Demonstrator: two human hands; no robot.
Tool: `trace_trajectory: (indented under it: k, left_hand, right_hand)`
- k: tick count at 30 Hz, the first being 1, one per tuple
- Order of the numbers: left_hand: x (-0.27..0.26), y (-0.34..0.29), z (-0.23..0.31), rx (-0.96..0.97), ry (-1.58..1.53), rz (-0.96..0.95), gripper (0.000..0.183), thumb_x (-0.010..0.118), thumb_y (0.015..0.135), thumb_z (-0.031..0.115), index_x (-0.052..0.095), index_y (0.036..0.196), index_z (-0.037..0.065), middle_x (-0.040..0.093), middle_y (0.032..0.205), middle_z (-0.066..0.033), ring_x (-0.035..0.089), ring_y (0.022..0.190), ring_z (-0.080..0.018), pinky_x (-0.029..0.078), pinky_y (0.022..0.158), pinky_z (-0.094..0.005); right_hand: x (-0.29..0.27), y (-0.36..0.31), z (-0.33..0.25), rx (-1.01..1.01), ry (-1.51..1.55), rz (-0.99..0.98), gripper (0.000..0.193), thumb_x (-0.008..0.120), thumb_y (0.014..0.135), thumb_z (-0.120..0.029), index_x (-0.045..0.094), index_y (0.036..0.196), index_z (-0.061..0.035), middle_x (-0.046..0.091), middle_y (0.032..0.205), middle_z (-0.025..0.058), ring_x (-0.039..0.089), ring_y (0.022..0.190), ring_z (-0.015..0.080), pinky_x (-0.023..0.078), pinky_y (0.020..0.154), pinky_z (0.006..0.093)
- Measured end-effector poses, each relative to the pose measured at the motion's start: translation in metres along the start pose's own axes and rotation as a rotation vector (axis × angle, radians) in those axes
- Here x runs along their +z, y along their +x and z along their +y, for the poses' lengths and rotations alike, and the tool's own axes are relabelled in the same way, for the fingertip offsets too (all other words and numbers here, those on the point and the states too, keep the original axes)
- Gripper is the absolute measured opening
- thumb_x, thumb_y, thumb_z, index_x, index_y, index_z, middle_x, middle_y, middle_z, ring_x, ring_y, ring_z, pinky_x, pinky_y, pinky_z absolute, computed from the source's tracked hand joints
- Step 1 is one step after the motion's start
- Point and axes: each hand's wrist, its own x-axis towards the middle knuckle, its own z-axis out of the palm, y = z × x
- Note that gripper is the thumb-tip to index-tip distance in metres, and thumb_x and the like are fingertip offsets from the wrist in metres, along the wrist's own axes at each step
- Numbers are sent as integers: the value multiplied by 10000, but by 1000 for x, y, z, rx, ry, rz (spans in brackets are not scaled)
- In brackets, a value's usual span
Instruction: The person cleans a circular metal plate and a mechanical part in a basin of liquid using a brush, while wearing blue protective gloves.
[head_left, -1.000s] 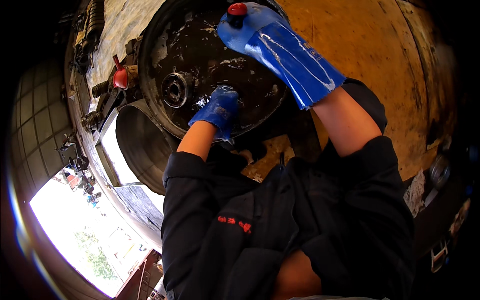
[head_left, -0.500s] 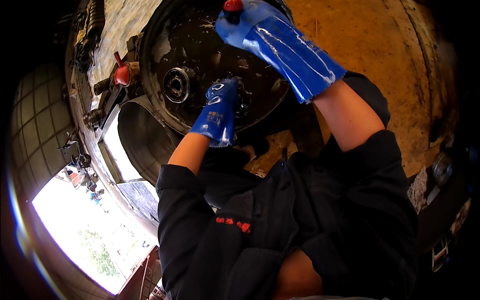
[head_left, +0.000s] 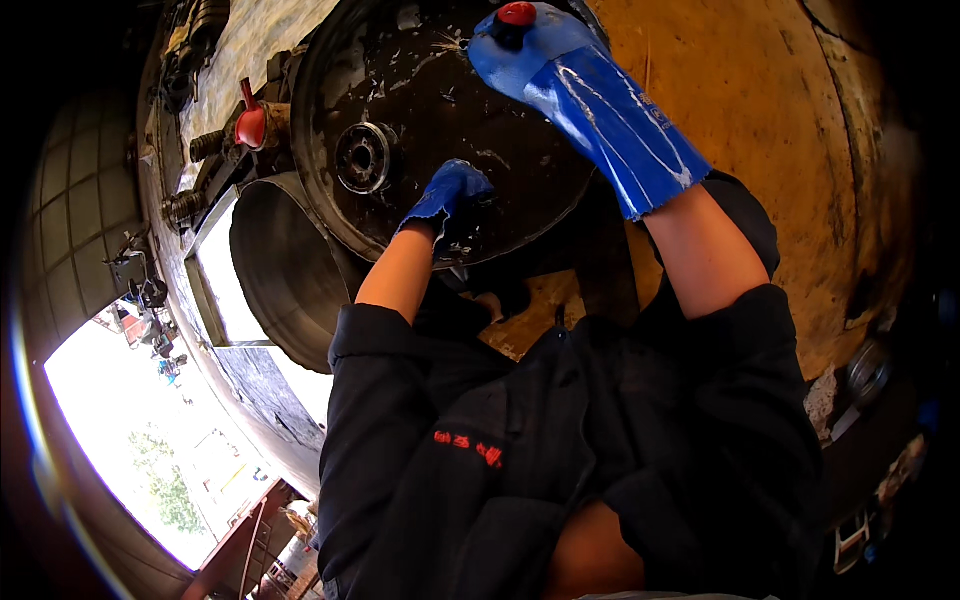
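A wide round basin (head_left: 318,185) of dark, oily liquid lies in front of me. My right hand (head_left: 530,50), in a long blue rubber glove, is closed over its far right part. From the fist sticks a red-ended black handle (head_left: 517,14); thin pale bristles splay out beside the glove, and the rest of the tool is hidden. My left hand (head_left: 458,185), in a matching glove, reaches into the basin's near part. Its fingers are sunk in the dark liquid and hidden. Left of it, a round metal ring part (head_left: 364,158) with a central hole sits in the basin.
A red funnel-like scoop (head_left: 252,122) rests beside the basin's left rim. Below it stands a large open metal cylinder (head_left: 285,270). Threaded metal parts (head_left: 185,207) lie further left. A stained yellow-brown surface (head_left: 740,110) spreads to the right.
My left hand has sunk deeper, its fingers and part of the glove now under the dark liquid. The right fist still grips the handle. The whole view has shifted slightly.
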Motion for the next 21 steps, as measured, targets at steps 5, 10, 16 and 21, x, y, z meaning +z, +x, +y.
trace_trajectory:
  k: [5,10,16,21]
  left_hand:
    - [-23,-4,56,-547,-777,184,299,744,885,248,800,1108,56,771,1130,-203,757,1022,-355,592,904,-436]
    - [14,12,52,-617,-39,76,299,732,909,273,808,1143,103,761,1175,-202,741,1120,-322,595,953,-427]
    - [48,18,-19,-335,-112,-117,271,717,863,200,806,1103,111,775,1100,-174,746,1056,-342,599,868,-422]
    - [38,22,1,-294,-158,13,260,705,866,217,806,1085,121,777,1082,-162,747,1042,-343,601,848,-425]
  right_hand:
    - [-28,14,-4,187,-253,-315,286,575,933,-332,757,1038,-139,772,975,121,753,942,309,602,888,420]
    - [-31,15,-21,290,-317,-393,324,548,940,-315,784,1064,-129,786,1035,125,765,1000,284,605,954,420]
    - [-19,17,-11,30,-439,-549,367,516,973,-322,771,1108,-96,781,1071,154,763,1026,302,604,964,423]
    - [-11,19,0,128,-389,-455,299,547,971,-245,787,1061,-92,781,1072,144,771,1006,309,632,901,435]
